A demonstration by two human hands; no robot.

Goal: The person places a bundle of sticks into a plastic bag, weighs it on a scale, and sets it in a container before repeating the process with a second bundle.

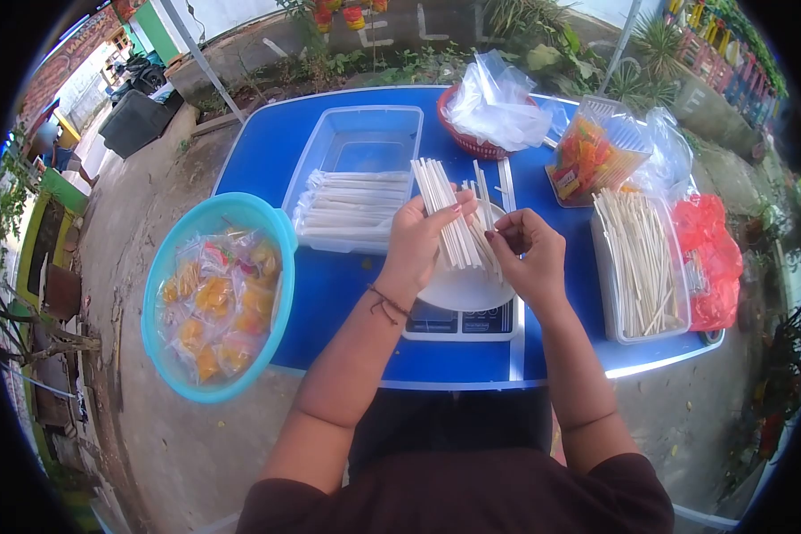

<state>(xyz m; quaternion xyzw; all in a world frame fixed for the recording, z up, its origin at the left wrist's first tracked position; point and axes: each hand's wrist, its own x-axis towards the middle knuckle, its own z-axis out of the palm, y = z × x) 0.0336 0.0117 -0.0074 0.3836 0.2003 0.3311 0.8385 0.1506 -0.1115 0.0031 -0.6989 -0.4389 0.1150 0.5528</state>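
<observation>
My left hand [411, 242] is closed around a bundle of thin pale sticks [440, 200], held at a slant over a white bowl [465, 292]. The bowl rests on a white kitchen scale [502, 326]. Close beside the bundle, my right hand [536, 254] pinches at a few separate pale sticks [483, 194] with thumb and fingertips. Its fingers partly hide where they grip. To the right stands a clear plastic box [677, 306] filled with many similar loose sticks [634, 258].
On the blue table [329, 311] are a clear tray [365, 114] with plastic-wrapped stick packs [351, 200], a red basket [461, 133] with plastic bags, a container [596, 160] of orange packets, and a red bag [712, 258]. A turquoise basin [163, 356] holds bagged yellow-orange food.
</observation>
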